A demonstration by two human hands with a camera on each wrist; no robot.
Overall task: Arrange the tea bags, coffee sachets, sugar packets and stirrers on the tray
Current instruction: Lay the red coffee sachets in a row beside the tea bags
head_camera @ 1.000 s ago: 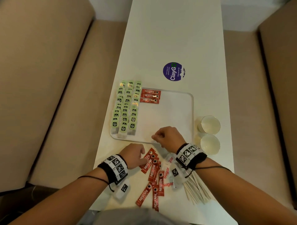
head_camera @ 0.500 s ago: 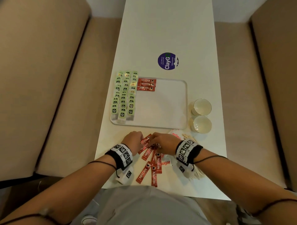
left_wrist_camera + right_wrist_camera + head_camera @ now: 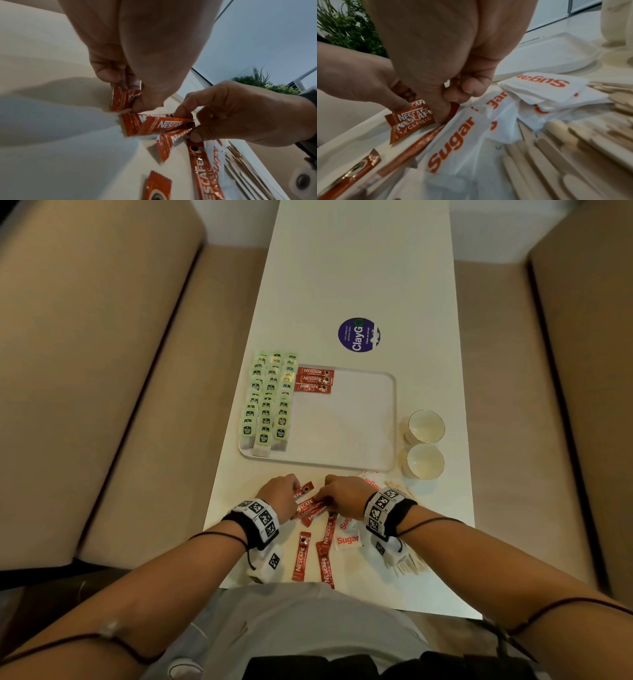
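A white tray (image 3: 363, 426) lies mid-table with rows of green tea bags (image 3: 269, 402) along its left side and three red coffee sachets (image 3: 314, 380) at its far edge. In front of the tray, my left hand (image 3: 279, 496) pinches one red coffee sachet (image 3: 122, 98) by its end. My right hand (image 3: 342, 498) pinches the ends of a few overlapping coffee sachets (image 3: 161, 125). More sachets (image 3: 302, 556) lie loose near me. White sugar packets (image 3: 462, 136) and wooden stirrers (image 3: 556, 155) lie under and right of my right wrist.
Two white cups (image 3: 424, 443) stand just right of the tray. A round purple sticker (image 3: 358, 334) sits on the table beyond the tray. Beige sofa seats (image 3: 120, 405) flank the narrow table on both sides.
My right hand came back from the tray's front edge to the sachet pile beside my left hand. Both hands now pinch coffee sachets. The camera view also shifted back.
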